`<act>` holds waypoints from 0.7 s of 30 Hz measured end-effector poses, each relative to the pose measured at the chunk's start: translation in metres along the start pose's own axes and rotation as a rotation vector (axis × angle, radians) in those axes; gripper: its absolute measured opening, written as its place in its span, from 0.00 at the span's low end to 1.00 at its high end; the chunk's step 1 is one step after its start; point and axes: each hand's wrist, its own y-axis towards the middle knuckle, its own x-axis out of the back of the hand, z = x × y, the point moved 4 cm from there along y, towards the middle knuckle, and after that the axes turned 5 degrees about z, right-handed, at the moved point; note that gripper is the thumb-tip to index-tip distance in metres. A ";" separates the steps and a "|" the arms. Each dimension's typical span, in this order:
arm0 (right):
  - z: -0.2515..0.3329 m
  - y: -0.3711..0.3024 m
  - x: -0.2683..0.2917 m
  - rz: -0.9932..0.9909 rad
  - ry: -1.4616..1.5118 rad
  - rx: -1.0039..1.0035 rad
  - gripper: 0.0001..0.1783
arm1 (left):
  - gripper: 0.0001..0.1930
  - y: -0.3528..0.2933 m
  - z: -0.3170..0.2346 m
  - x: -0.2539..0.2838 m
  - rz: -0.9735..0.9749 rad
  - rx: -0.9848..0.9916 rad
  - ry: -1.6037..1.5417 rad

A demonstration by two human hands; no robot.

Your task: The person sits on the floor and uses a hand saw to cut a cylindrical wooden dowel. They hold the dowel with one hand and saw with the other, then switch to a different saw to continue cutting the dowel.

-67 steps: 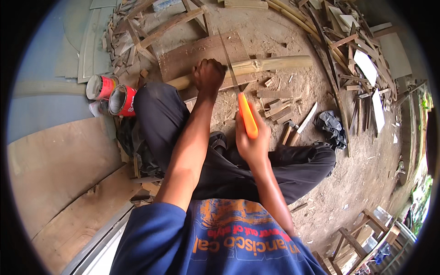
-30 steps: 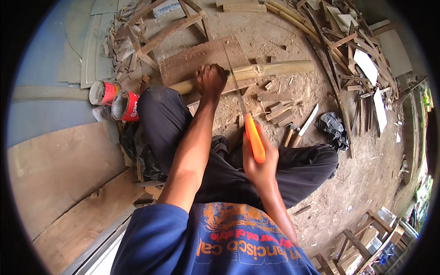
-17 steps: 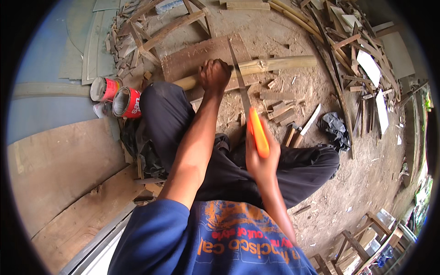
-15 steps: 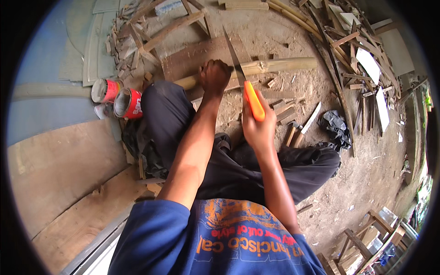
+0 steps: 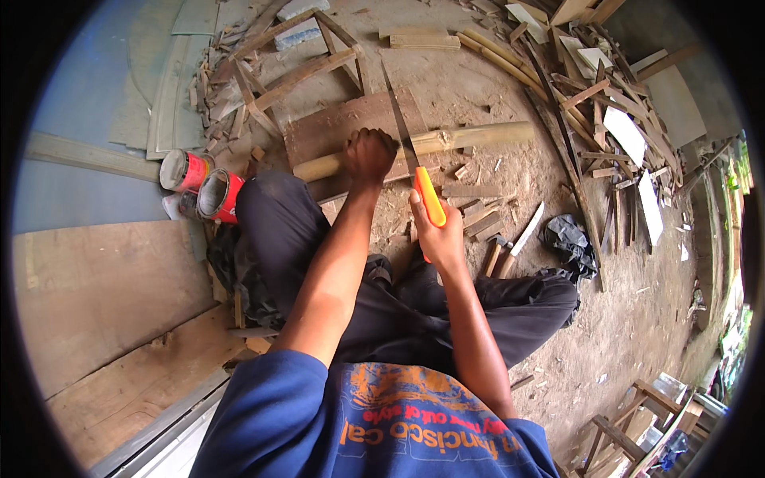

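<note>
A bamboo pole (image 5: 478,135) lies crosswise in front of me over a flat brown board (image 5: 319,127). Wrapped round the pole, left of the saw, is my left hand (image 5: 371,155). My right hand (image 5: 440,231) grips the orange handle of a handsaw (image 5: 431,197). Its long thin blade points away from me and crosses the bamboo just right of my left hand. How deep the teeth sit in the bamboo I cannot tell.
Right of my right hand lie a hammer (image 5: 496,253), a large knife (image 5: 524,237) and black crumpled plastic (image 5: 570,239). Two red cans (image 5: 221,196) stand by my left knee. A wooden frame (image 5: 307,77) lies beyond, and scrap wood (image 5: 602,119) is heaped at the far right.
My right hand and the saw have drawn back toward me along the blade's line. The left hand keeps its hold on the bamboo. The whole view has shifted slightly.
</note>
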 end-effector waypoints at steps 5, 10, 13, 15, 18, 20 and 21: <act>0.027 -0.050 0.018 0.004 -0.164 0.025 0.22 | 0.18 0.001 -0.011 0.008 0.218 0.073 -0.078; 0.037 -0.124 0.038 0.000 -0.082 0.001 0.15 | 0.21 -0.006 0.012 -0.013 0.210 0.107 -0.013; 0.012 -0.092 0.038 -0.039 -0.162 0.042 0.18 | 0.16 -0.002 0.001 -0.002 0.142 0.070 0.019; 0.013 -0.077 0.040 -0.100 0.040 0.033 0.14 | 0.15 -0.004 0.001 -0.004 0.000 0.024 0.021; -0.010 -0.072 0.064 -0.280 0.023 0.285 0.13 | 0.14 -0.018 -0.005 0.007 -0.205 -0.102 0.062; -0.038 -0.062 0.093 -0.467 -0.037 0.327 0.13 | 0.14 -0.023 -0.011 0.012 -0.215 -0.145 0.029; -0.049 -0.054 0.108 -0.561 -0.050 0.355 0.14 | 0.14 -0.026 -0.010 0.015 -0.208 -0.161 0.016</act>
